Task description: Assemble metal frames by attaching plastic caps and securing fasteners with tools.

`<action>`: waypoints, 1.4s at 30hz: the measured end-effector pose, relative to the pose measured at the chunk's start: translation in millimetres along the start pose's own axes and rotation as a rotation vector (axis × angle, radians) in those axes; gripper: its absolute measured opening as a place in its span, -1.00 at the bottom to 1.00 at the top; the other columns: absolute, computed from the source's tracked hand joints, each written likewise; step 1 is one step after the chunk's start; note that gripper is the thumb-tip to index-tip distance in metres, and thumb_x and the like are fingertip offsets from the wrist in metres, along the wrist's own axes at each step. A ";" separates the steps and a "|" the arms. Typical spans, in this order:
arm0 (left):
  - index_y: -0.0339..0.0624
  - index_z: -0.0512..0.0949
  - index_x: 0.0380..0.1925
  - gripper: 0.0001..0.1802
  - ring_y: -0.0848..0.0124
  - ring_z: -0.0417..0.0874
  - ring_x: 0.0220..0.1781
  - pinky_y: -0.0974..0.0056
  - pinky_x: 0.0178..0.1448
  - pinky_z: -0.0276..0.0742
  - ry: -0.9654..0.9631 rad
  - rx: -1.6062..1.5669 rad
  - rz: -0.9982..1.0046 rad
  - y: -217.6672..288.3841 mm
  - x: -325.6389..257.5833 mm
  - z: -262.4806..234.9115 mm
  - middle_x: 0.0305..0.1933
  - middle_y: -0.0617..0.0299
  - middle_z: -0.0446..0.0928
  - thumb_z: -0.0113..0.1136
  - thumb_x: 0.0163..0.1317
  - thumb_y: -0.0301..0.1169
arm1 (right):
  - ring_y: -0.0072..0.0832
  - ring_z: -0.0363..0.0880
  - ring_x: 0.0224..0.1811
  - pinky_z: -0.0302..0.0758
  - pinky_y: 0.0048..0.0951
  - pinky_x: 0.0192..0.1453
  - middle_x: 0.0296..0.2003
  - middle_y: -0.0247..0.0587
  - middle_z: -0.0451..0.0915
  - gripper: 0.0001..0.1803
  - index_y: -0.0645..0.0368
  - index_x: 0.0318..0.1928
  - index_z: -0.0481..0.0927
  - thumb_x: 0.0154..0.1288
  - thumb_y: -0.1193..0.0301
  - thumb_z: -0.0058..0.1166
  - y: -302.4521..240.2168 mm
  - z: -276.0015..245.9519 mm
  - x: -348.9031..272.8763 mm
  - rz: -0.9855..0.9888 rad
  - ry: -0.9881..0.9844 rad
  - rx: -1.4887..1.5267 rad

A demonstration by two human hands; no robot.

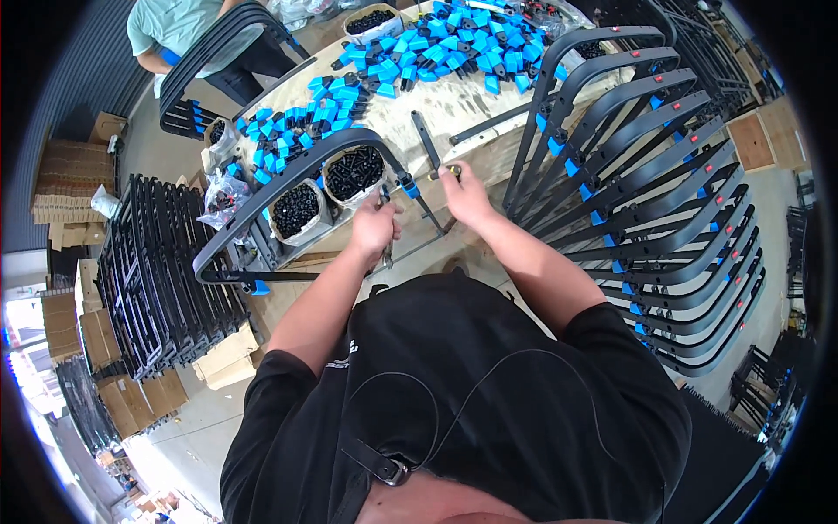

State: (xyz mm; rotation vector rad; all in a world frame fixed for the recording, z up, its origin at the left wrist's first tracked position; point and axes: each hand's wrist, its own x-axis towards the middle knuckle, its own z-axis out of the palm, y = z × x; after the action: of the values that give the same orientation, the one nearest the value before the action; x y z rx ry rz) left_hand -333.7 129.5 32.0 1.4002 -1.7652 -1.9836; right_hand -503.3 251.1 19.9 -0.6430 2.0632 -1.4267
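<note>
Both hands work at a curved black frame point(288, 170) on the workbench point(471, 105): left hand point(374, 229) grips a tool below it, right hand point(464, 194) beside it (blue clips point(436, 48) beyond).

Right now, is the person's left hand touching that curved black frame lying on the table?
Cannot tell. In the head view the left hand grips a small tool just below the curved black frame; no contact or gap shows plainly.

curved frame point(288, 166): black metal tube, smooth, satin sheen | blue clips point(436, 48): plastic, glossy | screws point(353, 173): dark metal, in pale paper-lined tubs | tabletop point(454, 109): bare wood board, rough, scuffed | stacked frames point(663, 201): black coated metal with blue plastic inserts | boxes point(61, 183): matt brown cardboard | shirt point(489, 393): black matt cloth
</note>
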 end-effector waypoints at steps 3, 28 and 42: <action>-0.36 -0.07 0.55 -0.21 0.41 0.54 -0.50 0.30 -0.51 0.50 -0.079 -0.159 -0.022 2.7 20.0 9.1 -0.08 -0.04 0.61 0.04 0.41 -0.46 | -0.55 0.51 -0.32 0.45 -0.47 -0.21 -0.33 -0.30 0.62 -0.66 0.26 -0.03 0.58 0.47 0.20 0.06 38.9 11.2 35.9 0.178 -0.036 0.346; -0.40 0.44 -0.01 -0.73 0.33 0.67 -0.29 0.27 -0.33 0.62 -0.158 -0.309 -0.179 40.2 17.1 17.7 -0.12 0.01 0.60 0.12 0.35 -0.48 | -0.60 0.23 -0.68 0.17 -0.42 -0.60 -0.62 -0.40 0.38 -0.56 0.17 -0.34 0.49 0.54 0.06 -0.06 37.6 26.3 77.1 0.505 -0.225 0.658; -0.44 0.50 -0.08 -0.78 0.32 0.66 -0.29 0.24 -0.24 0.63 -0.190 -0.324 -0.199 46.9 18.5 18.1 -0.16 0.02 0.61 0.12 0.35 -0.50 | -0.54 0.45 -0.50 0.37 -0.42 -0.48 -0.42 -0.27 0.53 -0.54 0.20 -0.17 0.49 0.56 0.00 -0.10 55.7 20.8 84.9 0.366 -0.328 0.428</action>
State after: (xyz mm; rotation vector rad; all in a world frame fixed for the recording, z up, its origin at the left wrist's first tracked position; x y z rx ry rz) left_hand -377.8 116.4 59.3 1.3615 -1.3258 -2.4444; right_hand -556.2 199.4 -52.6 -0.2793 1.4669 -1.3763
